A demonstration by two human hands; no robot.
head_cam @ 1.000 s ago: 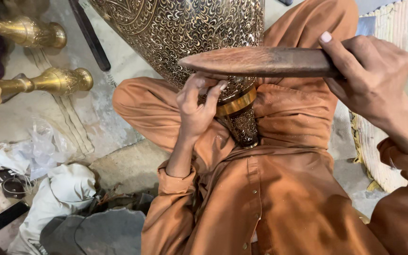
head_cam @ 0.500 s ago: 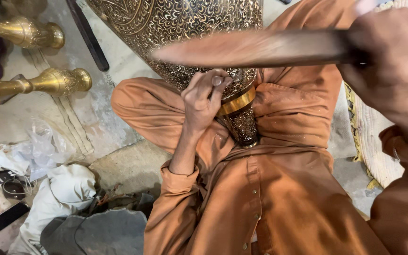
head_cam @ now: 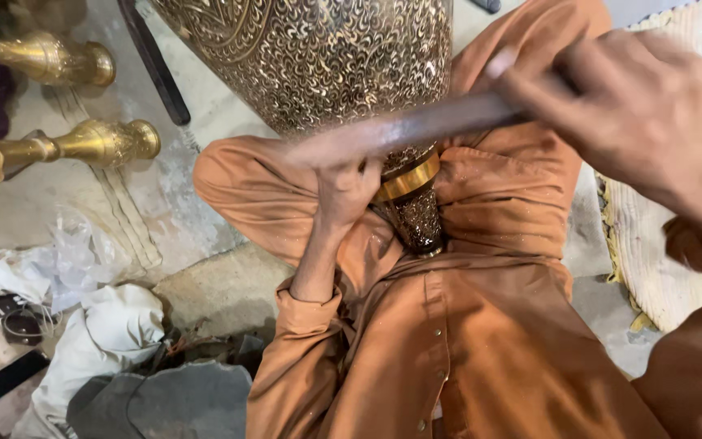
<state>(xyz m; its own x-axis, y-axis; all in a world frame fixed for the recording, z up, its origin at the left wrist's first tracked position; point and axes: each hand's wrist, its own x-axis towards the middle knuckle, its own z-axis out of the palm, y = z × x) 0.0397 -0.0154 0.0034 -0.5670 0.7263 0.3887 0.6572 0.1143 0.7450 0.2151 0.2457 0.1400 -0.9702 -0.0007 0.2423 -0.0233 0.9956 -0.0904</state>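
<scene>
Here, right hand grip closed on wooden mallet

Floor is rough grey concrete, dusty and stained, with a raised slab edge near the middle. Two brass stands lie on their sides at upper left, one above the other, apart. A dark bar runs diagonally across the floor near the top. Crumpled clear plastic sits at left, white cloth just below it, grey cloth beside that at the bottom edge. A flat black object lies at lower left. A pale woven mat with a frayed edge covers the floor at right. Light is even and soft, no hard shadows.
</scene>
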